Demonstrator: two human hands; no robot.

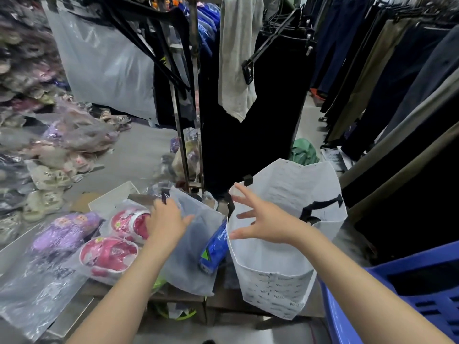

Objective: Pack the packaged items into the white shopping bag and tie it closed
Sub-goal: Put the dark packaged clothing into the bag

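White bag (275, 276) stands open at R, mouth up. R hand (267, 223) over its near rim, fingers spread, holding nothing. L hand (166, 219) flat on grey pouch (188, 264), grip unclear. Pink shoes (109, 254) in plastic lie left.

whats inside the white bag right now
Only the white bag's bare inner walls and a black handle show. The right hand and near wall hide its bottom.
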